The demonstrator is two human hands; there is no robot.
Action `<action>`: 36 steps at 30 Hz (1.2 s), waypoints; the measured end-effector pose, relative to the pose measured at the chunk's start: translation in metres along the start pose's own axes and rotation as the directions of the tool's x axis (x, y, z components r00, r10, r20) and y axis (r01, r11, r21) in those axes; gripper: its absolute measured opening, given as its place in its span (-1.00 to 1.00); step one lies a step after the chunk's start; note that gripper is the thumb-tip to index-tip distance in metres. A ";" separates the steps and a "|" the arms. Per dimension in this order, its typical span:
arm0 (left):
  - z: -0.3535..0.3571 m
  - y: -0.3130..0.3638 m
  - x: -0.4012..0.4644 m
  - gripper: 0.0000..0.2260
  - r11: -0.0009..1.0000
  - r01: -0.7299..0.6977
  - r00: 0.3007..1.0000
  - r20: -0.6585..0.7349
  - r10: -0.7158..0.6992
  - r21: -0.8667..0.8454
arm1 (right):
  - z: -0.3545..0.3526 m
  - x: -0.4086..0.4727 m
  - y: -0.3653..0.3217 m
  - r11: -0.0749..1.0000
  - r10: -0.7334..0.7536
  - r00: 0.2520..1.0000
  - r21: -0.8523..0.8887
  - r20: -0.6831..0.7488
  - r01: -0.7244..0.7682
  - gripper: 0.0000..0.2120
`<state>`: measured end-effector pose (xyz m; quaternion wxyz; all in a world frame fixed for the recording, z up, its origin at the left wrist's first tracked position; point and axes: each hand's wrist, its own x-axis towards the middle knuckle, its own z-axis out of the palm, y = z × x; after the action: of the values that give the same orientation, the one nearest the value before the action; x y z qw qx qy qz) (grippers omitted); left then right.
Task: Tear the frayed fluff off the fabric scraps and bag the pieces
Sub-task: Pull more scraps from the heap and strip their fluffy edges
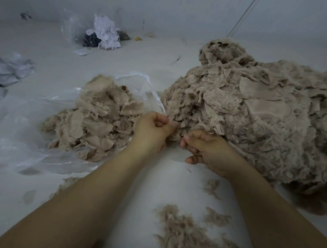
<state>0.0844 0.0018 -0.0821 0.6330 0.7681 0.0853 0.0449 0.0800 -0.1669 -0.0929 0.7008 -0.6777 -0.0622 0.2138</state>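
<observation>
torn fluff lies nearest. beyond it the left hand and right hand, fingers curled, pinch at the near edge of the big scrap heap, likely picking a scrap to tear. the next move calls for a firm pull. cleaned pieces sit left on the open bag.

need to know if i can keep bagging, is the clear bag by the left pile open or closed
Open: the bag lies spread flat on the floor, its mouth gaping, with the left pile of scraps resting on it.

At three o'clock my big scrap heap is dusty beige-pink; the smaller pile matches, on a clear bag. White shreds at twelve.
</observation>
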 end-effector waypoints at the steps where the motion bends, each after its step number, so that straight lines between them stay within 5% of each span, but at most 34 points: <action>1: 0.007 -0.004 0.000 -0.79 0.994 -0.022 1.000 0.004 0.022 0.104 | 0.000 0.000 -0.001 1.000 0.004 1.000 0.013 -0.007 -0.004 -0.62; 4: 0.017 -0.007 0.002 -0.73 0.936 -0.100 0.995 0.007 0.104 0.338 | 0.002 -0.001 -0.003 0.998 0.016 1.000 0.060 -0.025 -0.015 -0.57; 13: 0.019 -0.018 -0.024 -0.80 0.801 -0.339 0.940 0.219 0.263 0.492 | 0.001 0.003 -0.005 1.000 -0.004 1.000 0.024 0.019 0.003 -0.73; 18: 0.019 -0.009 -0.042 -0.76 0.898 -0.357 0.924 0.238 0.299 0.256 | -0.002 0.004 -0.003 0.994 0.081 0.996 0.078 -0.026 -0.078 -0.72; 25: 0.005 0.001 -0.061 -0.78 0.958 -0.225 0.940 0.297 0.166 0.177 | -0.001 0.005 -0.002 0.984 0.104 0.994 0.150 -0.044 -0.097 -0.78; 29: -0.015 0.015 -0.050 -0.88 0.941 -0.173 0.780 0.624 -0.049 0.291 | 0.001 0.002 -0.005 0.992 0.090 0.994 0.096 -0.055 -0.085 -0.69; 33: -0.004 0.014 -0.031 -0.83 0.913 -0.229 0.959 0.242 0.151 0.337 | 0.001 0.000 -0.005 0.986 0.095 0.992 0.145 -0.085 -0.082 -0.62; 36: 0.010 0.007 -0.026 -0.77 0.788 -0.385 0.915 0.308 0.259 0.480 | 0.002 0.001 -0.002 0.985 0.082 0.991 0.158 -0.104 -0.065 -0.69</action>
<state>0.0609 -0.0138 -0.0762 0.3839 0.9158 -0.1112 0.0396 0.0804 -0.1646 -0.0905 0.7450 -0.6342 0.0183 0.2058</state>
